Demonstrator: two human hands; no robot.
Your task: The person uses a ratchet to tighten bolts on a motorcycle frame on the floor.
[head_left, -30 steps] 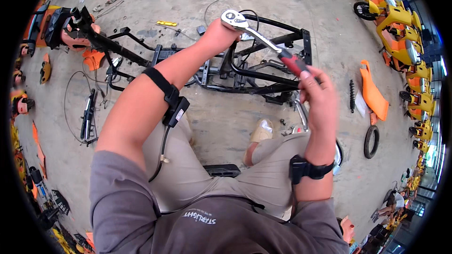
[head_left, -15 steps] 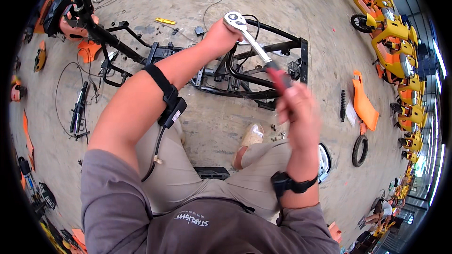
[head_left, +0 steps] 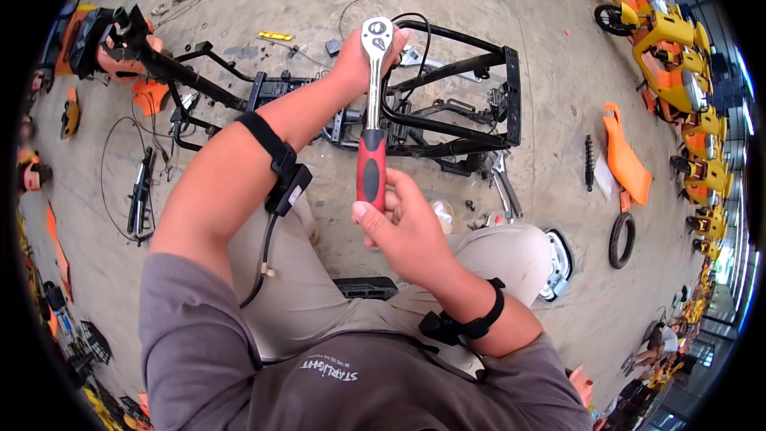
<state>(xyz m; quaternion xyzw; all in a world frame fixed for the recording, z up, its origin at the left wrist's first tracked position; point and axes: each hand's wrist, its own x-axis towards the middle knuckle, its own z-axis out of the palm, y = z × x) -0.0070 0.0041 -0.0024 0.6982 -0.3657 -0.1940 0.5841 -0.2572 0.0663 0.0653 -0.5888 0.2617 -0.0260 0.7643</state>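
I have my right hand (head_left: 411,231) closed around the near end of the red-and-black handle of a ratchet wrench (head_left: 373,112), which points straight away from me. My left hand (head_left: 355,60) is curled behind the wrench's far head; I can't tell what its fingers grip. Beneath them, a black metal frame (head_left: 512,100) lies across the floor (head_left: 558,112). To its right are an orange panel (head_left: 626,160) and a tyre (head_left: 621,241).
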